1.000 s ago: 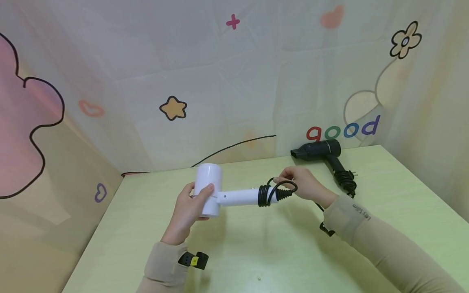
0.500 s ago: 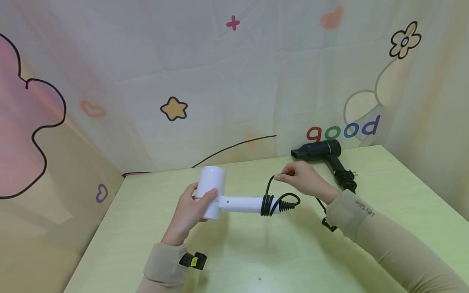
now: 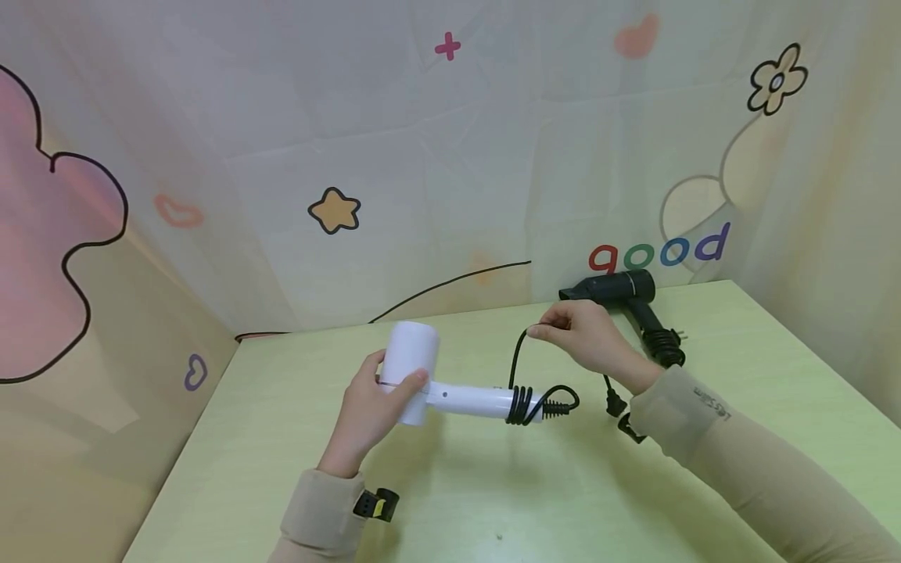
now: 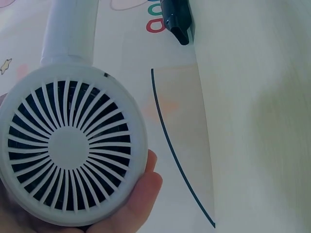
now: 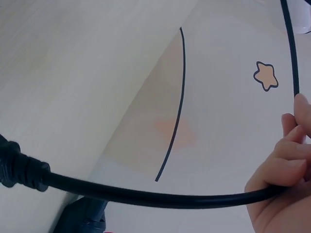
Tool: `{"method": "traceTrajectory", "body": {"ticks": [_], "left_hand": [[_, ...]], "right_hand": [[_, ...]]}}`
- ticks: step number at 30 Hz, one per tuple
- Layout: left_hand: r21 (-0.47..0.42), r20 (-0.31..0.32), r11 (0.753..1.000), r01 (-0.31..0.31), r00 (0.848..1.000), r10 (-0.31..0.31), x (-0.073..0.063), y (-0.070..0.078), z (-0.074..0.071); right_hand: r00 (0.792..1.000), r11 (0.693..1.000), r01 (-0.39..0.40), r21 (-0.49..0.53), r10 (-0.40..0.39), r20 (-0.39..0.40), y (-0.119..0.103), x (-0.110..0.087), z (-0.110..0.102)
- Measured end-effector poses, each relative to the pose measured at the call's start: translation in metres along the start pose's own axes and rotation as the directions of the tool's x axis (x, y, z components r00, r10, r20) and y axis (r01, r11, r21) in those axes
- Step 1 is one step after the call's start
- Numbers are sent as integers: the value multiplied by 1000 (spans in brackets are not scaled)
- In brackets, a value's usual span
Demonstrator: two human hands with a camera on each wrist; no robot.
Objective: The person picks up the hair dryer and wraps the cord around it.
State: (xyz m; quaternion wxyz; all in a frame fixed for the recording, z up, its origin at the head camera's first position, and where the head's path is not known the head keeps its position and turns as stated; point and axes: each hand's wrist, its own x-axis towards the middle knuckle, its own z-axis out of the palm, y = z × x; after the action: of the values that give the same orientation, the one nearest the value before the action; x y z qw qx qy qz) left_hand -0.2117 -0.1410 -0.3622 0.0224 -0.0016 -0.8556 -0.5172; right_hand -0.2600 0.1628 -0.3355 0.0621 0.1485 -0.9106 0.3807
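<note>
My left hand [image 3: 375, 410] grips the barrel of a white hair dryer [image 3: 468, 400], thumb across its front, holding it above the table with the handle pointing right. The left wrist view shows its round slotted grille [image 4: 68, 148] close up. A black cord [image 3: 521, 407] is wound in several turns round the handle's end, with a small loop beyond it. My right hand [image 3: 587, 336] pinches the cord, which rises from the windings to the fingertips. From that hand the cord's free end hangs down to the plug [image 3: 615, 403]; the right wrist view shows it passing through the curled fingers [image 5: 277, 170].
A black hair dryer [image 3: 619, 287], its cord wrapped round its handle, lies at the back right of the light green table [image 3: 281, 469]. Behind the table hangs a printed curtain [image 3: 422, 195]. Black straps are on both wrists.
My right hand has risen, drawing a length of cord up off the handle's windings. The white hair dryer has shifted slightly right, its handle end tilting lower. The plug now shows below the right hand.
</note>
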Motion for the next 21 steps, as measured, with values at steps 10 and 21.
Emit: {"method": "traceTrajectory", "body": {"ticks": [10, 21], "left_hand": [[23, -33, 1000, -16, 999, 17, -3, 5, 4], [10, -58, 1000, -9, 998, 10, -2, 3, 5]], "right_hand": [[998, 998, 56, -17, -57, -41, -17, -8, -10], [992, 994, 100, -44, -102, -67, -34, -18, -19]]}}
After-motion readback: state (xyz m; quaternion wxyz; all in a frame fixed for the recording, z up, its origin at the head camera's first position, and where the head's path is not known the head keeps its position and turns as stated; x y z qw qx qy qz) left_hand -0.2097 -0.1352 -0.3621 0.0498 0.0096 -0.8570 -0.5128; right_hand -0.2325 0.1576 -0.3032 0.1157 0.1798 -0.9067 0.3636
